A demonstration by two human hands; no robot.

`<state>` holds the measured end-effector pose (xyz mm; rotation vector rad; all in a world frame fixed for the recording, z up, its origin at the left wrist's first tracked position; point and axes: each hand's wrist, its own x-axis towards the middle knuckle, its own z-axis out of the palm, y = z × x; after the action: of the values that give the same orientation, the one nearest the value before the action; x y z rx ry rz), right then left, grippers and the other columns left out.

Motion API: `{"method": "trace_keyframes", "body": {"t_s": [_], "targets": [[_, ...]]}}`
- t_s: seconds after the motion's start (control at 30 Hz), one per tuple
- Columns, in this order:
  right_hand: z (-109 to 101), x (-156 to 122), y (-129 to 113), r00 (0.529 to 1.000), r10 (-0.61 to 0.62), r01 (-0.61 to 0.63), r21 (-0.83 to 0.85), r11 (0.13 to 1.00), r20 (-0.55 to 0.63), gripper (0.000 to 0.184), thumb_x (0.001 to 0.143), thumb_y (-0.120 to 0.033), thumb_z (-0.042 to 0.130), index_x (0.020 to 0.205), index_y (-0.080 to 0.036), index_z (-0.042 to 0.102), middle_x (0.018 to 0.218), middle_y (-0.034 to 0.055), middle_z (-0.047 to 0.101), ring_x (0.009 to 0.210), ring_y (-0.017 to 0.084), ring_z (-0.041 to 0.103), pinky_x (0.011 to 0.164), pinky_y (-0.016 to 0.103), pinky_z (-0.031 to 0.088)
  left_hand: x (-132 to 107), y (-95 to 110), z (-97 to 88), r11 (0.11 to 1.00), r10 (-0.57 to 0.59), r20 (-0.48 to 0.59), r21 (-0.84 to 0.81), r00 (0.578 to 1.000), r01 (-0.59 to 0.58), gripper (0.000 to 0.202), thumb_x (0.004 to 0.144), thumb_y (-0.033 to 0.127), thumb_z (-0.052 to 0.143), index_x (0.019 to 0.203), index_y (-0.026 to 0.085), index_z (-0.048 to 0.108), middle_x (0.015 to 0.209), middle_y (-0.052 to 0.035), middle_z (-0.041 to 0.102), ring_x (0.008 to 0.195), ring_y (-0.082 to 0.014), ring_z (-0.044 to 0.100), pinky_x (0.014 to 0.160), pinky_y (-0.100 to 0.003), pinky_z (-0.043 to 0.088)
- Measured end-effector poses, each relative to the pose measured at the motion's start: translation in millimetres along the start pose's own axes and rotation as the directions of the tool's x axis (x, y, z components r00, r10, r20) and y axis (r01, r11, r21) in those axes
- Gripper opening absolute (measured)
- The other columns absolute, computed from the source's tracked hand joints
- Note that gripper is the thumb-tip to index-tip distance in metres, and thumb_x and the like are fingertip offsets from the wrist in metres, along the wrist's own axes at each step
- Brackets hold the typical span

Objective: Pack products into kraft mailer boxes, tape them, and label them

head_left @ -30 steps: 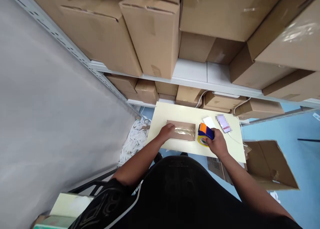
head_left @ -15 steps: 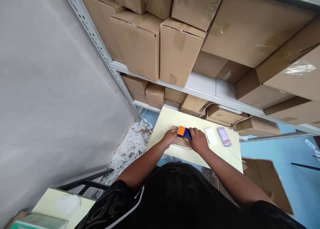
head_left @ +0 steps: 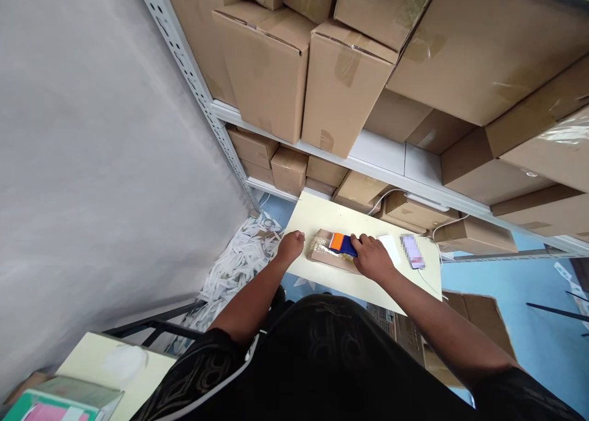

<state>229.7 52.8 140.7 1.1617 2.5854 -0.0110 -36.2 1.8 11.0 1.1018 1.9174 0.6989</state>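
A flat brown cardboard parcel [head_left: 326,256] with shiny clear tape lies on a small pale yellow table [head_left: 322,215]. My right hand [head_left: 372,258] is closed on an orange and blue tape dispenser [head_left: 342,243], which rests on top of the parcel. My left hand [head_left: 291,247] is off the parcel, near the table's left edge, with its fingers curled; I cannot make out anything in it.
A white card [head_left: 389,248] and a phone [head_left: 411,251] with a cable lie on the table's right part. Shelves stacked with cardboard boxes [head_left: 343,83] rise behind. White paper strips [head_left: 234,267] litter the floor at left. An open box [head_left: 478,326] stands at right.
My right hand carried the tape dispenser from the table onto the parcel. My left hand left the parcel and moved to the table's left edge. The view tilted.
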Motion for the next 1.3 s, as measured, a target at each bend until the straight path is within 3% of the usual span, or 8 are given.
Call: {"method": "trace_keyframes", "body": {"t_s": [0.2,0.33,0.4,0.5,0.6,0.9,1.07,1.3], "targets": [[10.4,3.2,-6.0,0.999,-0.004,0.003,-0.028,1.0,-0.04,0.064,0.089,-0.027,0.06,0.15,-0.015,0.044,0.122,0.0173,0.06,0.105,0.031,0.052,0.091,0.04,0.037,6.1,-3.5,31.6,0.992,-0.032,0.075,0.122,0.997,0.022,0.034,0.099,0.036,0.048,0.093,0.017,0.076,0.1,-0.0125,0.078,0.105,-0.0245,0.071,0.093,-0.032,0.05],[11.1,9.0,-11.4,0.999,-0.002,0.001,-0.02,1.0,-0.047,0.062,0.09,-0.027,0.06,0.148,-0.014,0.046,0.121,0.0178,0.06,0.105,0.031,0.053,0.091,0.041,0.036,9.7,-3.5,27.6,0.978,-0.025,0.018,0.209,1.0,0.021,0.05,0.094,0.036,0.056,0.135,0.008,0.062,0.133,-0.0235,0.067,0.128,-0.0324,0.061,0.106,-0.042,0.047],[10.0,10.6,-13.0,0.999,-0.003,0.002,-0.012,1.0,-0.045,0.06,0.09,-0.026,0.059,0.147,-0.014,0.046,0.121,0.0178,0.06,0.104,0.031,0.053,0.09,0.041,0.036,6.4,-3.0,21.2,0.96,0.128,-0.007,0.252,0.992,-0.122,0.06,0.092,0.026,0.055,0.149,0.008,0.05,0.147,-0.0226,0.057,0.139,-0.0317,0.053,0.115,-0.046,0.041],[7.6,11.3,-13.1,0.999,0.007,-0.007,0.001,1.0,-0.031,0.058,0.092,-0.026,0.057,0.147,-0.015,0.046,0.123,0.018,0.059,0.105,0.031,0.053,0.089,0.042,0.037,-4.4,0.1,20.6,0.816,0.503,0.132,0.254,0.854,-0.52,0.075,0.085,0.017,0.053,0.159,0.015,0.038,0.163,-0.0139,0.041,0.152,-0.0272,0.036,0.126,-0.046,0.031],[5.4,12.8,-11.5,1.0,0.019,-0.019,0.005,1.0,-0.009,0.058,0.094,-0.028,0.055,0.149,-0.015,0.043,0.125,0.0191,0.059,0.106,0.032,0.054,0.089,0.042,0.039,-14.9,3.2,31.9,0.681,0.629,0.259,0.272,0.733,-0.68,0.094,0.081,0.031,0.066,0.163,0.011,0.024,0.172,-0.017,0.018,0.159,-0.0335,0.015,0.128,-0.051,0.022],[3.8,18.3,-1.7,0.999,-0.021,0.02,0.008,1.0,0.039,0.054,0.098,-0.022,0.047,0.151,-0.017,0.042,0.13,0.0203,0.057,0.109,0.031,0.056,0.09,0.041,0.041,-14.7,-1.5,44.4,0.625,0.595,0.264,0.441,0.759,-0.644,0.104,0.088,0.069,0.059,0.165,0.012,0.017,0.172,-0.0209,0.014,0.159,-0.0362,0.013,0.127,-0.05,0.019],[7.2,-6.4,33.1,0.997,-0.076,0.076,0.045,0.996,0.018,0.059,0.094,-0.023,0.052,0.152,-0.016,0.042,0.127,0.019,0.059,0.107,0.032,0.057,0.089,0.041,0.042,-14.5,-2.2,43.0,0.608,0.601,0.276,0.451,0.75,-0.653,0.104,0.088,0.069,0.06,0.164,0.01,0.02,0.17,-0.0235,0.019,0.159,-0.0359,0.014,0.127,-0.05,0.019],[52.6,-89.4,132.9,0.997,0.03,-0.035,0.07,0.997,0.065,0.061,0.091,-0.029,0.057,0.149,-0.014,0.046,0.122,0.0174,0.06,0.103,0.031,0.058,0.091,0.04,0.042,-15.4,0.7,41.0,0.602,0.589,0.287,0.467,0.756,-0.647,0.099,0.091,0.066,0.059,0.163,0.011,0.02,0.17,-0.0227,0.018,0.159,-0.0364,0.014,0.128,-0.051,0.02]]}}
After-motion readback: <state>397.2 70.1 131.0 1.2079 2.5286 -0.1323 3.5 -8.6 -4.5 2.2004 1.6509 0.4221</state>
